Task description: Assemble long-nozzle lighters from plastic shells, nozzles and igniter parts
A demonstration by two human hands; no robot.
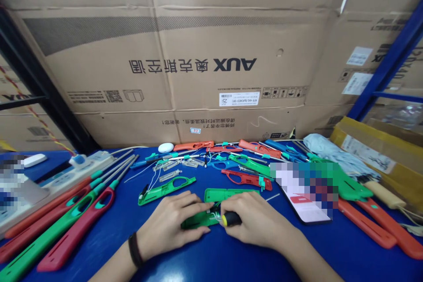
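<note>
At the front of the blue table, my left hand (173,220) grips a green lighter shell half (200,219), fingers along its far side and thumb at the near edge. Dark and white inner parts with thin wires lie in the shell, partly covered by fingers. My right hand (256,221) is closed around a screwdriver (232,218) with a black and yellow handle, its tip end over the shell's right end. Just beyond both hands lies another green shell piece (228,194). A green shell half with a finger loop (167,189) rests beyond my left hand.
Several assembled long-nosed lighters (82,216) lie at left beside a white power strip (59,176). Shell halves and clear fuel tanks (170,175) are spread across the back. At right are a phone (297,194), more lighters (370,224) and a yellow-taped box (380,154).
</note>
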